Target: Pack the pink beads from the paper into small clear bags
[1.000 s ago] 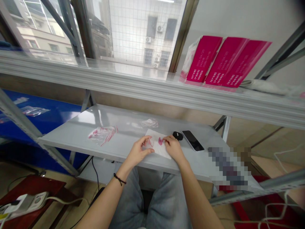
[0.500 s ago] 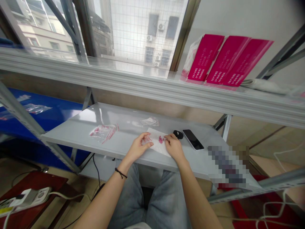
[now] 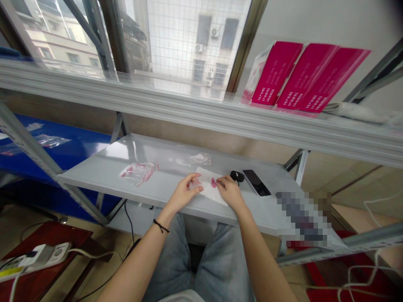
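My left hand [image 3: 185, 193] rests above the edge of a white paper sheet [image 3: 210, 185], and a small clear plastic piece [image 3: 196, 182] is pinched at its fingertips. My right hand [image 3: 230, 192] lies at the sheet's right side, its fingertips on a small pink-marked piece [image 3: 214, 183]. The fingers partly hide that piece, so its shape is hard to tell. The sheet lies on a grey metal shelf [image 3: 94, 167]. Two clear bags with pink marks lie further back: one [image 3: 138, 173] to the left and a smaller one [image 3: 199, 159] behind the sheet.
A black phone [image 3: 256, 183] and a small black object [image 3: 236, 176] lie just right of my right hand. A pixelated patch [image 3: 302, 220] covers the shelf's right end. Several magenta boxes [image 3: 277, 73] stand on the upper shelf, whose front edge [image 3: 189, 113] runs overhead.
The whole view has shifted slightly as my head moved. Both hands stay at the paper sheet, with only small finger movements around the pieces.
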### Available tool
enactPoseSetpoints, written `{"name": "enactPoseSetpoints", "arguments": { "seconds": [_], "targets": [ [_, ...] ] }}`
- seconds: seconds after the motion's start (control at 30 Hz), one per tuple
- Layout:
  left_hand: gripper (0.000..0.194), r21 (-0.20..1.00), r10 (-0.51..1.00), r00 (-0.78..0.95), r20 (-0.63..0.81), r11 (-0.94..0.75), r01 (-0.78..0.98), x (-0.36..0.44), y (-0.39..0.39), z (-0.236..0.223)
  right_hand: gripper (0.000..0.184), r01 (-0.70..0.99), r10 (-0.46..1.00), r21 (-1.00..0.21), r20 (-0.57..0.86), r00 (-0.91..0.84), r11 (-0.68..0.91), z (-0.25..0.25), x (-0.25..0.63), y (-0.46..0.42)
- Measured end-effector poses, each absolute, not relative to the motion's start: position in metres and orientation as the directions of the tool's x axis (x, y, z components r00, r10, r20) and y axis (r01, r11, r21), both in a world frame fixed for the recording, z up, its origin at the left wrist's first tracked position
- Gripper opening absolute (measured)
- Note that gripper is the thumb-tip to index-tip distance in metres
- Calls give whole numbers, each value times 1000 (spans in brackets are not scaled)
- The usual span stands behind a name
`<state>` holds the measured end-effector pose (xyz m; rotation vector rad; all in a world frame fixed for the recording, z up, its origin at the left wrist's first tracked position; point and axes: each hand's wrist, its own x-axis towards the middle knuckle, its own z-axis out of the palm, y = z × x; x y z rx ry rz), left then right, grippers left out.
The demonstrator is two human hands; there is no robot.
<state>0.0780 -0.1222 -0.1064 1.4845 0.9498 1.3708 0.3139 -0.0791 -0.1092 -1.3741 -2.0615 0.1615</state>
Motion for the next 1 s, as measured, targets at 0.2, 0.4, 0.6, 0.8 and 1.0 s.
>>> {"name": "enactPoseSetpoints", "arguments": {
  "seconds": [0.2, 0.4, 0.6, 0.8, 1.0],
  "targets": [
    [48, 940, 934, 103, 341, -339, -39, 77, -121, -110, 16, 798, 864, -428, 456, -214, 424, -107, 315, -79],
    [49, 941, 935, 107, 337, -336, -31, 77, -120, -112, 26, 790, 848, -419, 479, -227, 448, -105, 316, -82],
    [48, 940, 934, 105, 340, -339, -29, 77, -120, -113, 24, 764, 822, -393, 482, -301, 511, -105, 315, -83],
    [47, 939, 934, 107, 342, -342, -11, 77, -123, -108, 22, 771, 815, -368, 483, -319, 520, -105, 313, -84],
    [54, 938, 931, 119, 345, -347, -2, 77, -126, -102, 20, 802, 824, -331, 471, -316, 496, -104, 312, -84]
  ]
}}
